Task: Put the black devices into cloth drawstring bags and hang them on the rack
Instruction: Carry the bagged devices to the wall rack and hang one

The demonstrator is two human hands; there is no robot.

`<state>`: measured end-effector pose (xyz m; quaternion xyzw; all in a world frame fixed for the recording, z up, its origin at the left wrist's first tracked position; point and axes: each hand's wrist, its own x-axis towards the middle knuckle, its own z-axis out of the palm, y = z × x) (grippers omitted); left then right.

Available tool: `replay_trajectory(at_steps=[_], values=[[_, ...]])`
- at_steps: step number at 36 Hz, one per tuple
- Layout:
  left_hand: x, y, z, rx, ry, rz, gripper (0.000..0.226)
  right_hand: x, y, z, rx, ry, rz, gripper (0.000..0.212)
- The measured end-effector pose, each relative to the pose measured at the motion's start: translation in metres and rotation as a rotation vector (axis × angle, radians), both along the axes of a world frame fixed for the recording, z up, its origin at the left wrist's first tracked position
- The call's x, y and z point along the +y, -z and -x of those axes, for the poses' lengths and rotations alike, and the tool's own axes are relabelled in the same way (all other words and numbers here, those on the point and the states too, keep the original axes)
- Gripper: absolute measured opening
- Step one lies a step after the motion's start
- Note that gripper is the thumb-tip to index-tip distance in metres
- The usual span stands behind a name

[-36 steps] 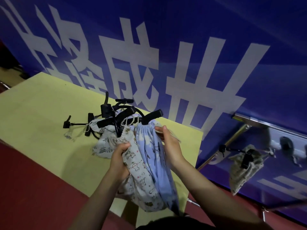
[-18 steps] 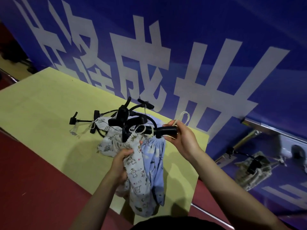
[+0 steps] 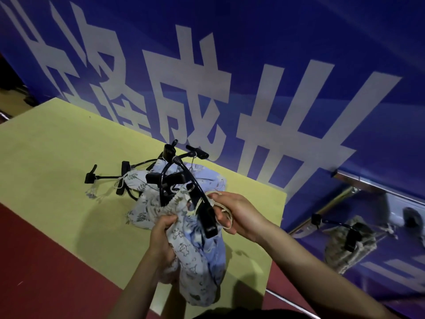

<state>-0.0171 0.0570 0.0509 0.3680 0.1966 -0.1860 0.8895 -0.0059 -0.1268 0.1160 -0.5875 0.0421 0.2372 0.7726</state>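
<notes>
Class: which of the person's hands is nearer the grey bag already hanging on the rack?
Right. The right hand, holding the drawstring, lies toward the grey bag; the left hand grips the blue bag, farther away.

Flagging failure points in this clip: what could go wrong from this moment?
The black device sticks well out of the blue bag, so it may slip out when lifted. The drawstring loops around the right hand fingers and might snag. The left hand grips only bunched cloth.
</notes>
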Motion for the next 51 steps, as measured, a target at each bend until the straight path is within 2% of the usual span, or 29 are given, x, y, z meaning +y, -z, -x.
replay_trajectory(at_steps=[3, 5, 6, 9, 11, 13, 15, 17, 19, 21, 25, 27, 31, 34, 36, 38, 42, 46, 51], values=[[0.002, -0.001, -0.003, 0.01, -0.011, -0.004, 0.022, 0.0, 0.0, -0.002, -0.066, -0.103, 0.12, 0.025], [0.004, 0.0, -0.006, 0.022, 0.016, -0.023, 0.06, -0.002, 0.001, -0.003, -0.097, -0.144, 0.165, 0.024], [0.006, 0.003, -0.007, 0.018, 0.024, -0.023, 0.069, -0.003, 0.001, -0.003, -0.101, -0.158, 0.161, 0.023], [0.005, 0.0, -0.007, -0.004, 0.067, -0.038, 0.059, -0.005, 0.0, -0.002, -0.087, -0.196, 0.109, 0.009], [0.006, -0.003, -0.006, 0.02, 0.051, -0.042, 0.031, -0.006, 0.0, -0.002, -0.071, -0.208, 0.068, 0.009], [0.007, -0.003, -0.007, 0.045, 0.017, -0.065, 0.025, -0.007, 0.0, -0.001, -0.06, -0.223, 0.039, 0.011], [0.005, -0.008, -0.008, 0.049, 0.031, -0.077, 0.01, -0.007, 0.0, 0.001, -0.067, -0.256, 0.043, 0.005], [0.004, -0.012, -0.008, 0.058, 0.065, -0.087, 0.014, -0.007, -0.001, 0.004, -0.077, -0.272, 0.073, 0.008], [0.001, -0.018, -0.01, 0.056, 0.125, -0.14, 0.036, -0.008, -0.002, 0.006, -0.087, -0.263, 0.11, 0.006], [-0.003, -0.028, -0.012, 0.027, 0.236, -0.184, 0.019, -0.01, -0.002, 0.008, -0.125, -0.235, 0.154, 0.011], [-0.006, -0.034, -0.016, -0.042, 0.318, -0.238, 0.042, -0.009, 0.002, 0.016, -0.294, -0.093, 0.26, 0.013], [-0.006, -0.032, -0.018, -0.044, 0.307, -0.236, 0.053, -0.01, 0.007, 0.018, -0.406, -0.029, 0.385, 0.014], [-0.005, -0.029, -0.021, -0.084, 0.222, -0.201, 0.047, -0.012, 0.011, 0.02, -0.656, -0.003, 0.65, 0.015], [-0.001, -0.03, -0.016, -0.115, 0.129, -0.177, 0.025, -0.014, 0.008, 0.022, -0.757, 0.051, 0.718, 0.024], [0.005, -0.029, -0.015, -0.109, 0.056, -0.173, 0.022, -0.014, 0.004, 0.022, -0.811, 0.081, 0.754, 0.025], [0.011, -0.032, -0.011, -0.111, 0.034, -0.175, 0.024, -0.011, 0.002, 0.023, -0.811, 0.099, 0.769, 0.025], [0.017, -0.044, -0.001, -0.171, 0.112, -0.141, 0.049, -0.001, 0.001, 0.025, -0.696, 0.131, 0.666, 0.026], [0.019, -0.056, 0.005, -0.233, 0.211, -0.131, 0.045, 0.009, -0.002, 0.028, -0.58, 0.083, 0.53, 0.024], [0.026, -0.06, 0.012, -0.256, 0.381, -0.211, 0.061, 0.012, -0.001, 0.031, -0.524, 0.13, 0.426, 0.019]])
